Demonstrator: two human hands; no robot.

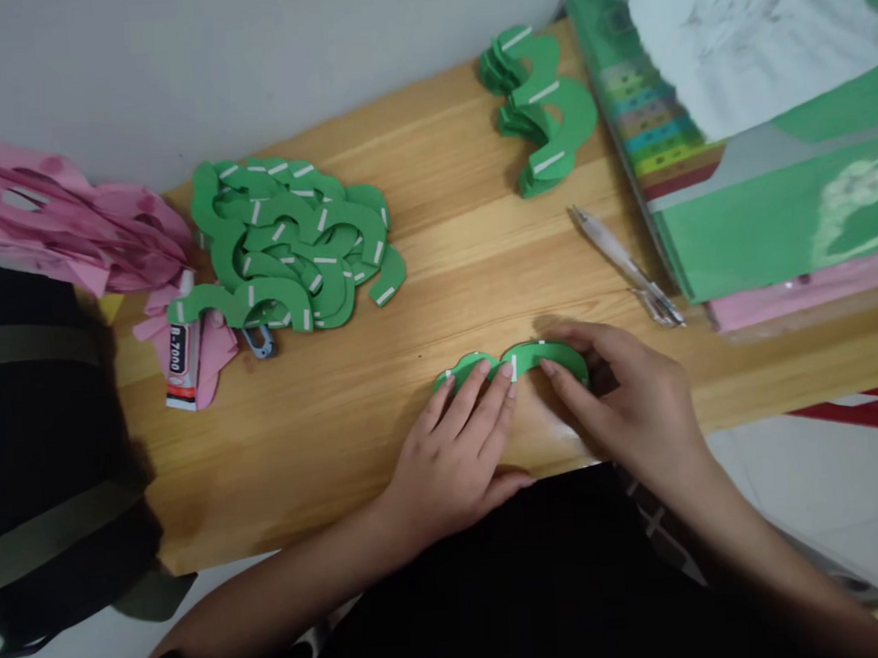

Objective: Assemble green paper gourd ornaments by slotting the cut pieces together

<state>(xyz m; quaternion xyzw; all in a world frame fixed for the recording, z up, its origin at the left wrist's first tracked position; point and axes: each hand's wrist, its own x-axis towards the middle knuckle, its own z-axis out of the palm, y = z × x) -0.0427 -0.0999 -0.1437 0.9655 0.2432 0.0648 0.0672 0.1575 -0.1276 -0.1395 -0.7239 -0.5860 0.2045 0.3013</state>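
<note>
A wavy green cutout [529,356] with small white strips lies at the front edge of the wooden table, in front of my body. Flat across its left part rests my left hand [450,461], fingers stretched out and pressing on it. My right hand [641,395] grips the curved right end, with the thumb on the near side and the fingers around the far side. Part of the cutout is hidden beneath the left fingers. A heap of similar green cutouts [288,219] lies farther back on the left, and a smaller stack [556,120] stands at the back right.
Left on the table [431,219] are pink cut sheets [62,215], a B-7000 glue tube [183,362] and a small blue object [260,341]. A pen [621,256] lies right, beside green packaged sheets [761,206] under crumpled white paper [764,26]. A dark bag [40,427] borders the left edge.
</note>
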